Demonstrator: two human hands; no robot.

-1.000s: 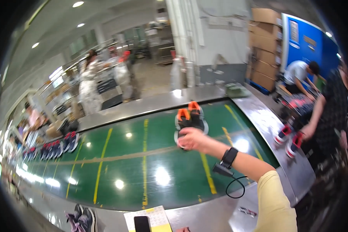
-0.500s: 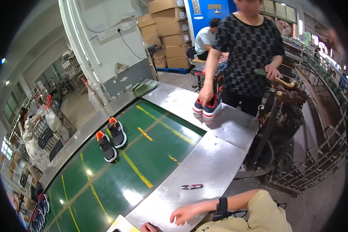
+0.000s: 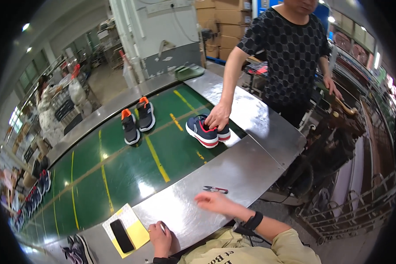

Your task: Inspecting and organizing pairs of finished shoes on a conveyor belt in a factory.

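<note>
My right hand (image 3: 212,202) hovers over the metal table edge (image 3: 180,180), fingers loosely stretched and holding nothing. Just beyond its fingertips lies a pair of thread snips (image 3: 216,189) with dark red handles. By the table's near edge my left hand (image 3: 161,237) rests with curled fingers; a small dark, shiny bit shows at it, too small to name. Beside that hand a black phone (image 3: 122,236) lies on a yellow and white notepad (image 3: 138,229). Across the table, a co-worker's hand (image 3: 219,116) grips navy sneakers (image 3: 202,133) with red trim over the green conveyor belt (image 3: 119,185).
Black sneakers with orange lining (image 3: 138,121) stand on the belt. Dark purple shoes (image 3: 78,250) sit at the lower left. Several shoes (image 3: 35,198) line the far left. Green clogs (image 3: 189,72) lie at the back corner. A wire rack (image 3: 347,215) stands at right.
The co-worker has carried the navy sneakers from the metal top to the belt. My view has shifted, bringing my left hand, the phone and the notepad further in. My right hand is nearer the snips.
</note>
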